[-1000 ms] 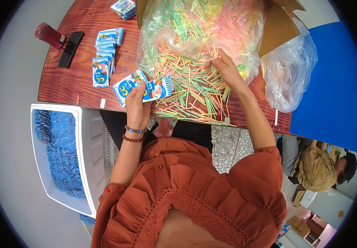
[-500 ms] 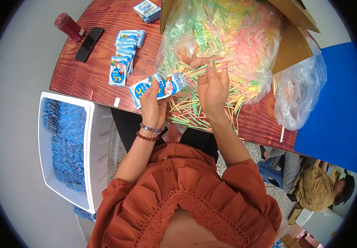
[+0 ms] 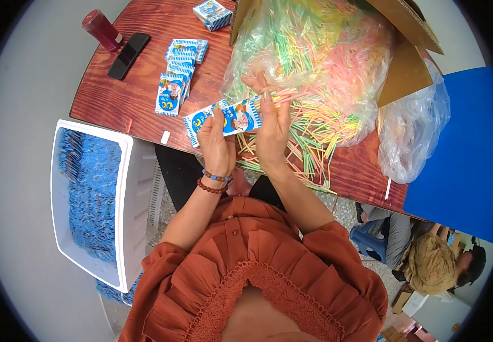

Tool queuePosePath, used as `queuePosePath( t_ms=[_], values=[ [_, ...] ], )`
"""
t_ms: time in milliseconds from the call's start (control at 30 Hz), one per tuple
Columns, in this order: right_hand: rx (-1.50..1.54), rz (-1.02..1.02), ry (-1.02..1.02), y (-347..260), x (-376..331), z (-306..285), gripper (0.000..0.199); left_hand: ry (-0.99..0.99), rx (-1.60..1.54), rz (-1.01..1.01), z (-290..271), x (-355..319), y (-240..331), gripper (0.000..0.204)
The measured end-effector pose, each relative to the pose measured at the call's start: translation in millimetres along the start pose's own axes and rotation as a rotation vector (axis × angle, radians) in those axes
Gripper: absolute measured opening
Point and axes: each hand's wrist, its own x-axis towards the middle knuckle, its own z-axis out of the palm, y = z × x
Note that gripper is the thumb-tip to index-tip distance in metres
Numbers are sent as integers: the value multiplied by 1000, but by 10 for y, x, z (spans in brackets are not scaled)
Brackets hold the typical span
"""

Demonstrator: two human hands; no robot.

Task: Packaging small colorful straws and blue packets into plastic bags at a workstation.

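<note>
My left hand [image 3: 215, 145] holds a flat blue and white packet [image 3: 223, 119] over the near edge of the wooden table [image 3: 132, 97]. My right hand [image 3: 272, 128] pinches a few thin coloured sticks [image 3: 285, 96] at the packet's right end. Many more loose sticks [image 3: 315, 137] lie on the table under and right of my hands. A big clear plastic bag [image 3: 315, 51] full of such sticks stands behind them in a cardboard box [image 3: 409, 68].
Similar packets [image 3: 175, 85] lie in a row at the left of the table, another packet [image 3: 212, 14] at the far edge. A black phone [image 3: 128, 55], a red bottle [image 3: 102, 28]. White bin [image 3: 135, 188] of blue packets at my left. Empty plastic bag [image 3: 414, 131] right. A seated person [image 3: 429, 262] lower right.
My right hand left the stick pile, came back to the packet with a few sticks, and now holds them at the packet's end. The left hand kept the packet.
</note>
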Motion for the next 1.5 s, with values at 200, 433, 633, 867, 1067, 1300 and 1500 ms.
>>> queuePosePath(
  t_ms=[200,433,633,867,1067,1300,1500],
  values=[
    [-119,-68,-43,140,17,-64,37,-44,-79,13,-29,98,-79,21],
    [-174,45,-212,40,219,-148,50,-193,-248,-208,-32,248,-52,38],
    [-4,-64,-276,-13,311,-84,52,-315,-564,-339,-167,338,-41,39],
    [-97,73,-215,-49,329,-23,29,-192,-492,-130,-233,452,280,28],
    [-375,266,-392,320,301,403,25,-36,-288,142,-349,435,511,20],
    [-522,235,-623,901,618,876,24,346,225,529,-808,447,770,24],
    [-1113,17,-632,982,839,969,28,278,922,667,-989,269,721,25]
  ],
)
